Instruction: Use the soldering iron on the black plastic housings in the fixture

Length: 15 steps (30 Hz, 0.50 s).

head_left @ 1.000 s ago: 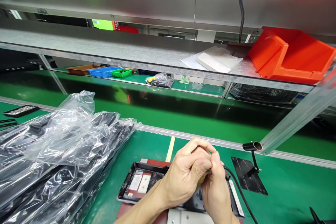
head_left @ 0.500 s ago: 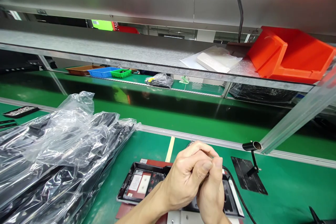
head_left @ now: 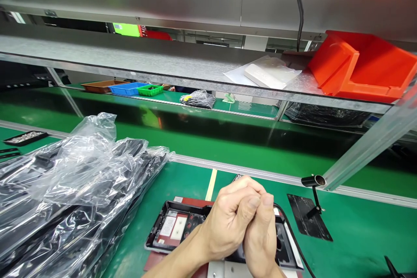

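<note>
Green work surface (head_left: pixel 368 226) below a grey metal shelf (head_left: pixel 146 56), seen from the head camera. Low in the middle, the left hand (head_left: pixel 230 221) and right hand (head_left: pixel 261 236) are pressed together, fingers curled inward and thumbs side by side. Whether they enclose anything cannot be told. Behind and beneath them, a black housing (head_left: pixel 155 227) lies on the surface, its middle hidden by the hands; a reddish board (head_left: pixel 155 263) shows at its edges. If a small part is between the fingers, loosening them unevenly could drop it into the housing's recesses, where the hands block the view. A black cable (head_left: pixel 295 241) curves past on the right; a wrist swinging that way could snag it. On the left, a plastic-wrapped bundle (head_left: pixel 97 182) lies near the housing; a nudge from the left forearm might slide its slick-looking wrapping against the rim.
</note>
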Tool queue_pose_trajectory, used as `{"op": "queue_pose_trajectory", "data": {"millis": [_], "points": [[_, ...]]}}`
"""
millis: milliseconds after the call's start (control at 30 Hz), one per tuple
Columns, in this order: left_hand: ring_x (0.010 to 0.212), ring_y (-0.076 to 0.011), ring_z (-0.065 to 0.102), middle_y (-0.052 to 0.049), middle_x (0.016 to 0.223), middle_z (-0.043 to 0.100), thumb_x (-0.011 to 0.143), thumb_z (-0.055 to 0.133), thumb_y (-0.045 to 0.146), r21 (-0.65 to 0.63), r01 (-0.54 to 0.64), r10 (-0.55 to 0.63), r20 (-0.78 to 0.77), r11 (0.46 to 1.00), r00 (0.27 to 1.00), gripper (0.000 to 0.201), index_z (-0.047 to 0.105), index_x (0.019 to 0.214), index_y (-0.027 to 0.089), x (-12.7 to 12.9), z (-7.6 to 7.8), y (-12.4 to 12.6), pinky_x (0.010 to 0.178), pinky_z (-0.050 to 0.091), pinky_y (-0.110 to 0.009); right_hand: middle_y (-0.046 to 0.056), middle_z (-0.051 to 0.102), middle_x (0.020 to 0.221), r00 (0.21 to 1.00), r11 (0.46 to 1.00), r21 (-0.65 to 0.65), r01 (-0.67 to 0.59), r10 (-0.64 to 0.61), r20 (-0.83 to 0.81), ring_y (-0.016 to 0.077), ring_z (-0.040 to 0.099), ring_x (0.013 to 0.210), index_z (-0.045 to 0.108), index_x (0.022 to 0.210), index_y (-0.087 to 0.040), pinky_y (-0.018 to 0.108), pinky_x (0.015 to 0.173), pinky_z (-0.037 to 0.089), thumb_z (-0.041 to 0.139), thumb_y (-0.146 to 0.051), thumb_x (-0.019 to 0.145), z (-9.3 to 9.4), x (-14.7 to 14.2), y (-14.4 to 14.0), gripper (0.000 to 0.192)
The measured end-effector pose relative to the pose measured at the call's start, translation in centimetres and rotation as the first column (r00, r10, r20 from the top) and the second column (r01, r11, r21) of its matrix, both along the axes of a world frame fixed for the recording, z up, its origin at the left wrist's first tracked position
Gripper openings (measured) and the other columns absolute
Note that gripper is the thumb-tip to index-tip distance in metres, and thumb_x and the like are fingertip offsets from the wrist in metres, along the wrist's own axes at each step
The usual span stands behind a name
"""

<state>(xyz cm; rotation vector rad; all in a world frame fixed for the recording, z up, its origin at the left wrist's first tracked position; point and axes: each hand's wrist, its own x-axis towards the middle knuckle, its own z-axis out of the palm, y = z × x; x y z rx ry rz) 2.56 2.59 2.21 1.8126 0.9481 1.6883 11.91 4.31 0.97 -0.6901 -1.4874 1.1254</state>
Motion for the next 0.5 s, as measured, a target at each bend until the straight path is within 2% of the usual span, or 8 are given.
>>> {"op": "queue_pose_trajectory", "data": {"millis": [200, 500], "points": [[0.088, -0.0186, 0.061, -0.010, 0.095, 0.066, 0.107, 0.036, 0.034, -0.003, 0.011, -0.011, 0.003, 1.000, 1.000, 0.041, 0.068, 0.090, 0.014, -0.02, 0.08, -0.11, 0.084, 0.049, -0.031, 0.003, 0.062, 0.059, 0.999, 0.999, 0.013, -0.035, 0.035, 0.000, 0.0151, 0.052, 0.051, 0.062, 0.066, -0.019, 0.027, 0.051, 0.049, 0.035, -0.063, 0.100, 0.37, -0.23, -0.25, 0.061], [0.089, -0.0187, 0.061, -0.010, 0.094, 0.066, 0.108, 0.033, 0.038, -0.001, 0.026, -0.026, 0.000, 1.000, 1.000, 0.045, 0.067, 0.091, 0.013, -0.15, 0.13, -0.07, 0.084, 0.048, -0.031, 0.006, 0.066, 0.067, 0.996, 0.996, 0.042, -0.073, 0.071, 0.051, 0.0169, 0.060, 0.059, 0.068, 0.076, -0.018, 0.027, 0.056, 0.051, 0.029, -0.064, 0.101, -0.53, -0.08, 0.30, 0.065]]}}
